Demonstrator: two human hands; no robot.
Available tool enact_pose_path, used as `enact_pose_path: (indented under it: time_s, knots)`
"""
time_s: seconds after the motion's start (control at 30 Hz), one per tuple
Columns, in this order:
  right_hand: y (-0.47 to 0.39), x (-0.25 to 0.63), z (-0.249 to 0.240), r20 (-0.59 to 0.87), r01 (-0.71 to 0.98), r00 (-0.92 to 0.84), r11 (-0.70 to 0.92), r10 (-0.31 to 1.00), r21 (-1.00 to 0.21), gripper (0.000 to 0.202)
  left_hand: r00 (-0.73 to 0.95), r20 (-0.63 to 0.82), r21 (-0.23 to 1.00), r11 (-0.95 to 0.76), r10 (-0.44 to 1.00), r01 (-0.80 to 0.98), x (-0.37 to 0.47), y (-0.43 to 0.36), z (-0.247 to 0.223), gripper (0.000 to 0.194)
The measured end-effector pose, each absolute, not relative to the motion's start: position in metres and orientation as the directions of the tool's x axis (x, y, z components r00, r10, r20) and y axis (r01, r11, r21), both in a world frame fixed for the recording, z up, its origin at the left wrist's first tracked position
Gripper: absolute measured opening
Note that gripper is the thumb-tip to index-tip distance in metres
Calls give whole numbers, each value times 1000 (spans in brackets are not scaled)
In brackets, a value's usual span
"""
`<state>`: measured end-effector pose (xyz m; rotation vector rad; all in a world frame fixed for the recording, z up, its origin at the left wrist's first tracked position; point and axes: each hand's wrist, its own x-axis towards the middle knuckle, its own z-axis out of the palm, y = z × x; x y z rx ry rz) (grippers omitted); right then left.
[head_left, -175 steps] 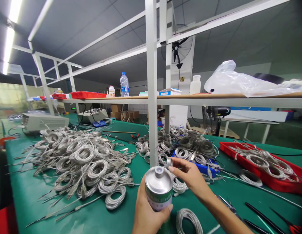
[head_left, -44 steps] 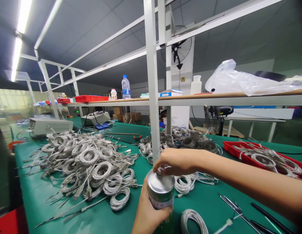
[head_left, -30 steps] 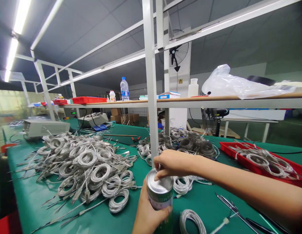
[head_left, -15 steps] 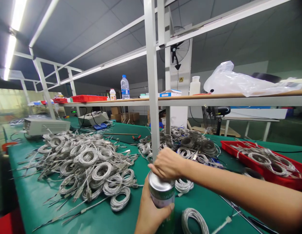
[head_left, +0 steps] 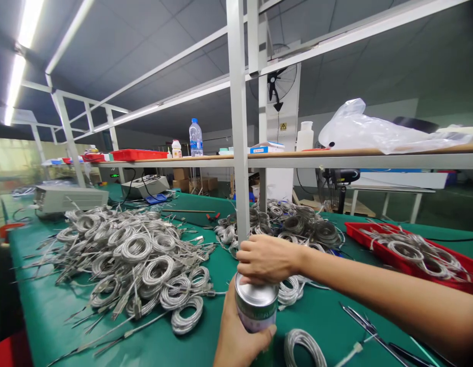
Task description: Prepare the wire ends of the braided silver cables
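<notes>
My left hand [head_left: 242,326] is wrapped round a metal can [head_left: 257,308] with a silver top and a green and pinkish side, held upright over the green bench. My right hand [head_left: 267,259] is closed at the can's top, with curled fingers at its far left edge. Its fingertips are partly hidden, so what they pinch there does not show. A coil of clear-sheathed cable [head_left: 303,349] lies just right of the can. To the left spreads a big heap of similar coiled cables [head_left: 135,250] with metal plugs and bare wire ends.
Tweezers [head_left: 359,318] and dark-handled tools lie at the lower right. A red tray [head_left: 359,230] of cables sits beyond my right forearm. A white upright post [head_left: 239,127] rises behind the can and carries a shelf [head_left: 336,160]. More coils [head_left: 293,221] lie behind it.
My right hand has turned over the can's top, its fingers now pointing left, knuckles outward. The can and left hand have shifted slightly right. More of the tweezers shows.
</notes>
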<state>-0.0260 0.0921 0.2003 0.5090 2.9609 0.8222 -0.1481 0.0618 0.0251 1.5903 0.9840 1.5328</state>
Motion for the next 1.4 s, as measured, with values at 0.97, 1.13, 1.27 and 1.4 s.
enact_pose_path:
  time_s: [0.97, 1.13, 1.27, 1.4]
  knots:
    - [75, -38, 179, 310, 785, -597, 460, 740, 415, 67, -104, 455, 890, -449, 884, 78, -137, 58, 34, 82]
    - [87, -14, 210, 89, 423, -894, 763, 439, 489, 48, -49, 418, 908, -418, 907, 7, -147, 60, 31, 84]
    - [96, -19, 204, 13, 321, -932, 809, 362, 493, 41, -9, 414, 910, -414, 910, -23, -149, 61, 33, 84]
    - [92, -33, 182, 155, 575, -795, 647, 587, 501, 63, -48, 436, 900, -435, 899, 26, -144, 61, 36, 83]
